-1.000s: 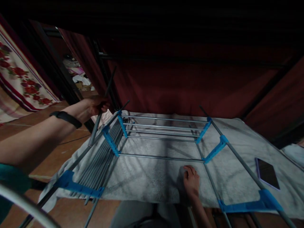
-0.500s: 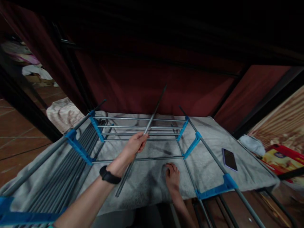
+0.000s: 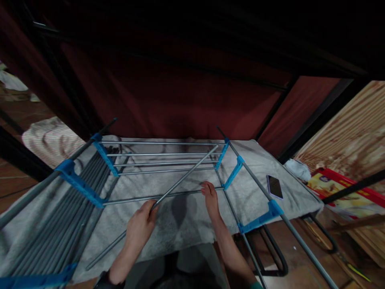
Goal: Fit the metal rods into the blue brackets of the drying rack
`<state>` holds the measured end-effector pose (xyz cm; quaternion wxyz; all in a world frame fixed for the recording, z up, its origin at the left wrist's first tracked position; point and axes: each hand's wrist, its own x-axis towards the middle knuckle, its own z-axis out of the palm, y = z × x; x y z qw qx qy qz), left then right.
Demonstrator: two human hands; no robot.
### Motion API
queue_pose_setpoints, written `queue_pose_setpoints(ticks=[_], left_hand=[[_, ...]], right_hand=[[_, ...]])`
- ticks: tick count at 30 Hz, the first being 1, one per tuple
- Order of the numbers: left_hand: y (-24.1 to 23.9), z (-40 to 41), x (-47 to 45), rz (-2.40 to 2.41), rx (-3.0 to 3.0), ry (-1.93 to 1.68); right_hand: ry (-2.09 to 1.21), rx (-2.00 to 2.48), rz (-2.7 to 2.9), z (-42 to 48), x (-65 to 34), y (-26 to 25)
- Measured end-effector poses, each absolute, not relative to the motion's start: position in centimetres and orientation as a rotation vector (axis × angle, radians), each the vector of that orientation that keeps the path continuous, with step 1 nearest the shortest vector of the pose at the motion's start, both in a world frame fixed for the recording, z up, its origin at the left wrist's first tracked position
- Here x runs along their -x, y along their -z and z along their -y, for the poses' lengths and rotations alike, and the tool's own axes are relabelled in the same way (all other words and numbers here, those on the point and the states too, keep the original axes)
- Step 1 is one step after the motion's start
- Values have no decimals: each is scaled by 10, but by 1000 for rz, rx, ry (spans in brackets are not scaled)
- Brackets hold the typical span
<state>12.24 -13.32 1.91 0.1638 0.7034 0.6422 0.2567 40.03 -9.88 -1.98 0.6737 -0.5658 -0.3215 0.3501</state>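
Observation:
My left hand point(image 3: 140, 224) is closed around a long grey metal rod point(image 3: 186, 176), which slants from lower left to upper right. The rod's far end lies in front of the right blue bracket point(image 3: 222, 153) of a rack frame. My right hand point(image 3: 211, 200) is beside the frame's nearest crossbar point(image 3: 126, 200), its fingers loosely bent and apart from the held rod. Several parallel bars point(image 3: 162, 163) span the frame between the right bracket and a left blue bracket point(image 3: 107, 158). Another blue bracket point(image 3: 233, 172) joins the right side tube.
Several loose grey tubes point(image 3: 64, 216) lie at the left on a grey cloth point(image 3: 180, 216). A phone point(image 3: 274, 187) rests at the right. Beyond the cloth's right edge is a red and yellow box point(image 3: 337, 188). A dark red panel point(image 3: 168, 100) stands behind the frame.
My left hand has come nearer and to the left, and the rod is tilted lower. My right hand has lifted from the cloth toward the near crossbar. The view has shifted right.

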Motion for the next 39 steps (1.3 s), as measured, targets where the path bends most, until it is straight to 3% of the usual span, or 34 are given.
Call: queue_pose_setpoints(ticks=[6,11,17,24,39], left_hand=[[-19,146,-119,-1886,-2209,-543],[-6,148,-109,-1860,-2322,-460],[21,139,-88,-1747,-2391,-542],[23,134,-65,-1837,-2410,-386],[23,130,-42,-2303,-2014,-454]], right_hand=[[-1028,1004,523,86,-409,-29],[-1069,952,413,93,-428,-37],[-1000,970,330,116,-444,-11],[-1038,1070,150,131,-452,32],[-820,1252,268,167,-504,74]])
